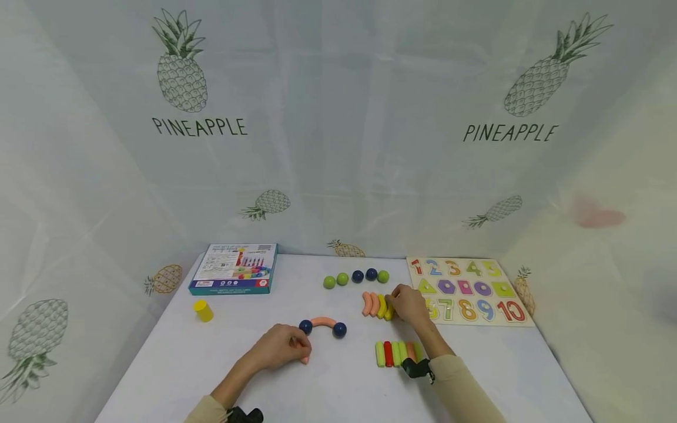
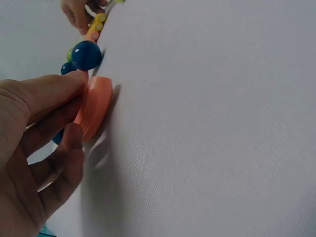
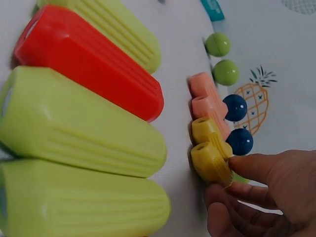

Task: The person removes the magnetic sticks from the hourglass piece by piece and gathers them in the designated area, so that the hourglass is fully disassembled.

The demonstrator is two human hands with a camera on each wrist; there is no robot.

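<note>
My left hand point(image 1: 282, 348) pinches a salmon curved rod point(image 2: 100, 101) between thumb and fingers, its end low over the table. Just beyond lies another salmon curved rod point(image 1: 323, 321) with a navy ball point(image 1: 305, 326) at its left end and a second navy ball point(image 1: 339, 330) at its right. My right hand point(image 1: 408, 304) pinches the outermost yellow curved rod point(image 3: 212, 164) of a short row. Beside it in that row are another yellow curved rod point(image 3: 205, 131) and two salmon ones point(image 3: 203, 85). Whether the left-hand rod touches a ball cannot be told.
Green and navy balls point(image 1: 357, 277) line the back. Below my right wrist lies a row of straight rods, light green, salmon and red point(image 1: 388, 354). A number puzzle board point(image 1: 476, 322) sits at right, a toy box point(image 1: 233, 283) at back left, with a yellow cylinder point(image 1: 203, 311) before it.
</note>
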